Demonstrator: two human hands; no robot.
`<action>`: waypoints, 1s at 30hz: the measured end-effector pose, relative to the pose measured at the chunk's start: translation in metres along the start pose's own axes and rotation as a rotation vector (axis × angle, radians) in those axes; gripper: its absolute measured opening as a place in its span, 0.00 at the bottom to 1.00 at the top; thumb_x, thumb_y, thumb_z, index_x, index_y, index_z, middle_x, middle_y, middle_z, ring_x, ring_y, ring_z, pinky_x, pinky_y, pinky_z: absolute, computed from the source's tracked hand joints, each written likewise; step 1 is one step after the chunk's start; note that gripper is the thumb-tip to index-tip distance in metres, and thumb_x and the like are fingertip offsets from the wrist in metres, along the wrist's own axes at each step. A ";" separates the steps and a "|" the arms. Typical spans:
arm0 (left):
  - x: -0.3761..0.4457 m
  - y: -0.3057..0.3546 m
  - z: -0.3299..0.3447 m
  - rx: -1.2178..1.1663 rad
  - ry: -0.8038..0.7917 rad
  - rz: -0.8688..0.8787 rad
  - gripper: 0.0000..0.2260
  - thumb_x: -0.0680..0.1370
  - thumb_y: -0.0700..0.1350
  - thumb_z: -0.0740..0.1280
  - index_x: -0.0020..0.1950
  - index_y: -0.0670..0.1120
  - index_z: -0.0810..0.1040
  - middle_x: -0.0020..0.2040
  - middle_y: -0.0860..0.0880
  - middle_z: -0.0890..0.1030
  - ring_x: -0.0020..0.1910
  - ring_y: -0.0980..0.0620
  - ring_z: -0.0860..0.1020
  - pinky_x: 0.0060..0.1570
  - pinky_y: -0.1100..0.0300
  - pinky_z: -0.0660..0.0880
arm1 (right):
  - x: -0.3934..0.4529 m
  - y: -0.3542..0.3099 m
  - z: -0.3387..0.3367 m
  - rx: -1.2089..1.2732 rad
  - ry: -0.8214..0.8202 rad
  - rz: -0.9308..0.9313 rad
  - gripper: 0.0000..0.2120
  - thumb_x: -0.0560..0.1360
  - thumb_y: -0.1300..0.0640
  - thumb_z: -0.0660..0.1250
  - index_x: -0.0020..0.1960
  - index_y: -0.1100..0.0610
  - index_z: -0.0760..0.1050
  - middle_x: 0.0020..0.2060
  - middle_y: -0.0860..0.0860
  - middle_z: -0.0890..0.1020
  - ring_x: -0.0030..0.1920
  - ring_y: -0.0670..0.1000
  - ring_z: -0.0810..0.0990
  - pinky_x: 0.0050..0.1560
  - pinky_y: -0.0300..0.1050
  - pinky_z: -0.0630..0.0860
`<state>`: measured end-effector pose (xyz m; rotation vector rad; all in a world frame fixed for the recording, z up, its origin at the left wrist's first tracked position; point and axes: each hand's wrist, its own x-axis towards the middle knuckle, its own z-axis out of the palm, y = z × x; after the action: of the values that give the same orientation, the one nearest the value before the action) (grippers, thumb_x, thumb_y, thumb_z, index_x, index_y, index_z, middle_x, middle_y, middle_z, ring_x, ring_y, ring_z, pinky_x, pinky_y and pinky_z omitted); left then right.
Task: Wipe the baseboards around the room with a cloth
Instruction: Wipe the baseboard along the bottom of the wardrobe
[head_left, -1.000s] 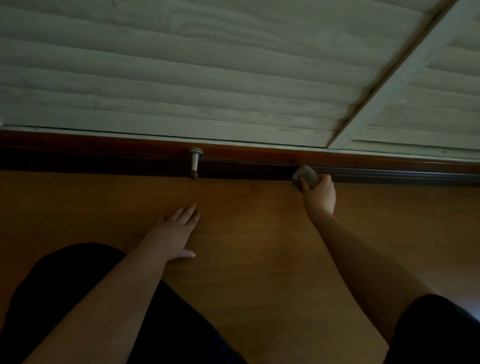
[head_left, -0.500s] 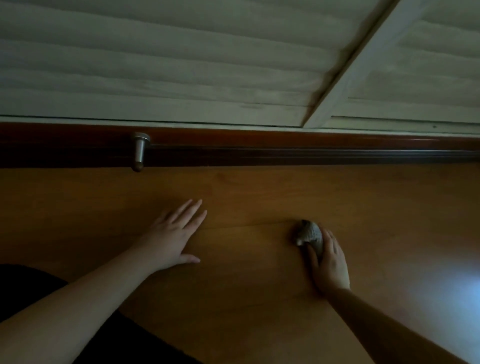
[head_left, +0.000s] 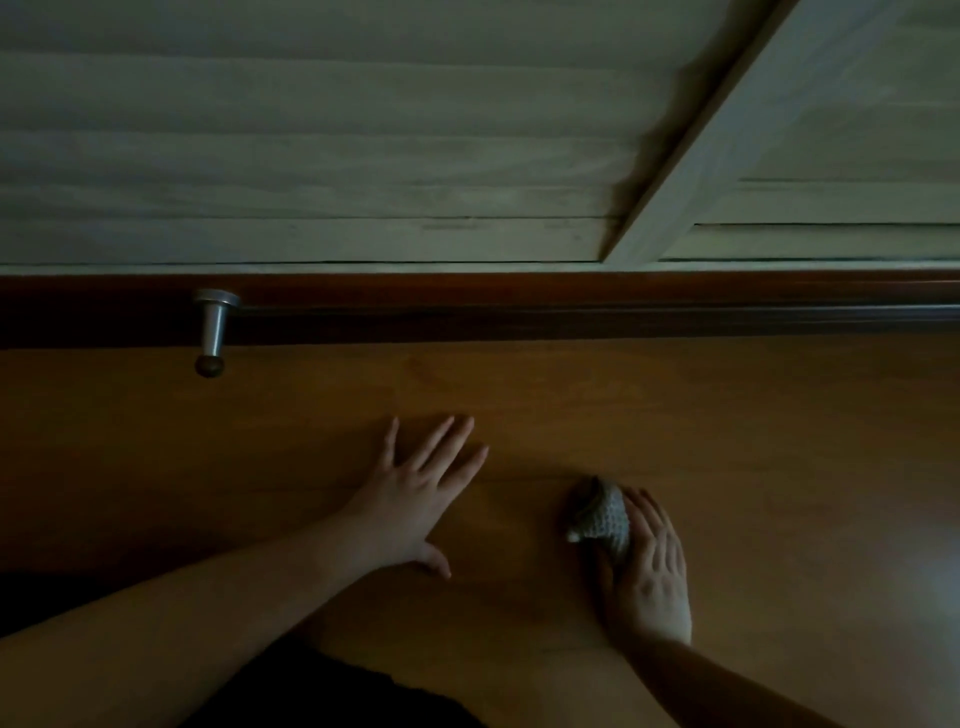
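A dark red-brown baseboard (head_left: 571, 306) runs across the view under a pale louvered door. My right hand (head_left: 647, 566) lies on the wooden floor well short of the baseboard and holds a small bunched grey knitted cloth (head_left: 602, 514) under its fingers. My left hand (head_left: 415, 493) rests flat on the floor with fingers spread, to the left of the cloth and holding nothing.
A metal door stopper (head_left: 212, 332) with a dark rubber tip sticks out from the baseboard at the left. The pale louvered door (head_left: 363, 156) and its frame post (head_left: 717, 135) rise above the baseboard. Orange-brown wooden floor (head_left: 727, 441) spreads between hands and baseboard. My dark-clothed leg (head_left: 337, 696) is at the bottom.
My right hand has drawn the cloth back from the baseboard down onto the floor. My left hand stays flat on the floor. The view has shifted slightly.
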<state>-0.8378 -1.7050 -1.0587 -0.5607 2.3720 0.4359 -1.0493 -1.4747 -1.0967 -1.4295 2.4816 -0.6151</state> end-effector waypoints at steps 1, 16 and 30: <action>0.000 0.001 -0.002 0.002 -0.011 -0.004 0.62 0.63 0.73 0.71 0.74 0.58 0.24 0.70 0.50 0.17 0.67 0.48 0.16 0.64 0.28 0.30 | 0.000 0.000 0.001 -0.003 -0.003 0.002 0.29 0.78 0.42 0.58 0.72 0.59 0.64 0.71 0.57 0.70 0.73 0.58 0.66 0.74 0.51 0.59; 0.004 0.066 -0.036 -0.022 -0.159 -0.308 0.67 0.64 0.55 0.81 0.76 0.45 0.27 0.75 0.41 0.23 0.76 0.36 0.31 0.74 0.32 0.51 | 0.002 -0.002 -0.002 -0.001 0.011 0.000 0.28 0.79 0.41 0.56 0.73 0.56 0.63 0.70 0.54 0.71 0.74 0.55 0.64 0.74 0.52 0.59; -0.024 0.066 0.005 -0.251 0.111 -0.361 0.52 0.73 0.64 0.70 0.81 0.51 0.37 0.80 0.49 0.32 0.80 0.46 0.38 0.77 0.41 0.48 | 0.093 -0.063 -0.015 0.342 0.014 0.041 0.15 0.74 0.47 0.71 0.56 0.49 0.71 0.49 0.45 0.76 0.50 0.46 0.77 0.50 0.45 0.78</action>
<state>-0.8515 -1.6394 -1.0360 -1.1319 2.2646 0.5511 -1.0541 -1.5788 -1.0523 -1.2437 2.2679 -0.9873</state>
